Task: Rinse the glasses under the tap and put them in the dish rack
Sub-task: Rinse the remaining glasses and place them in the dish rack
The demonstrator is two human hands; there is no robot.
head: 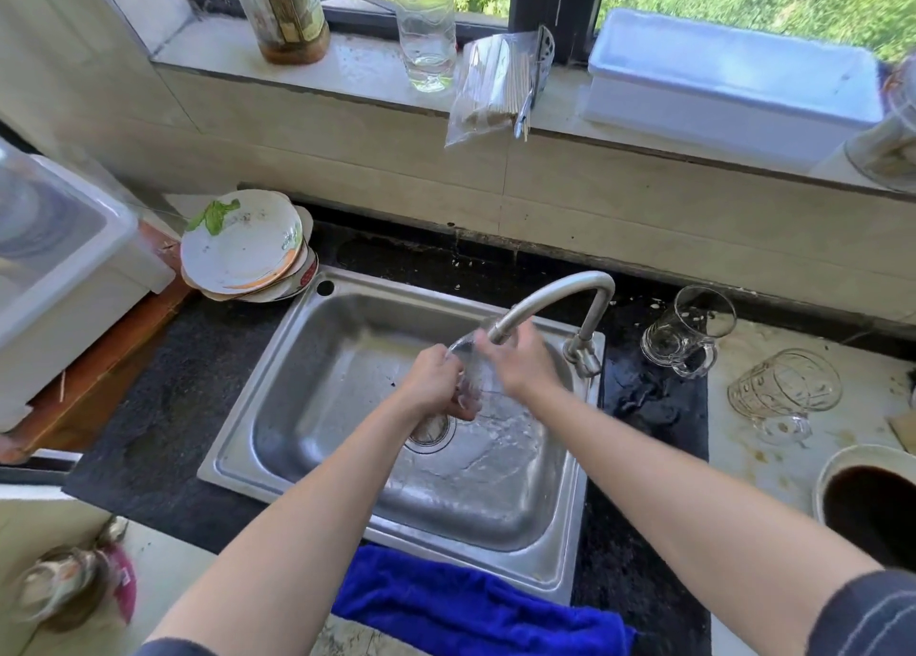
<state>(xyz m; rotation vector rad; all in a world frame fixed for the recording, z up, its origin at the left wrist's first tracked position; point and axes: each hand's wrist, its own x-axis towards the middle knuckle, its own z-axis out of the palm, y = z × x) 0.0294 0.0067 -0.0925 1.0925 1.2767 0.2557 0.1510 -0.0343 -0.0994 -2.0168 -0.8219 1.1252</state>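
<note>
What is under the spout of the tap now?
A clear glass, gripped by the left hand, the right hand on it, above the sink. The hands hide much of it.

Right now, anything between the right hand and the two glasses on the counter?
Yes. The tap base stands between the right hand, at the held glass, and the handled glass and patterned glass on the counter. Nothing else visible in between.

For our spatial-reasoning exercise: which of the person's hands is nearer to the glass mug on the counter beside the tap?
Right. The right hand is under the tap, just left of the mug; the left hand is farther left, over the sink.
</note>
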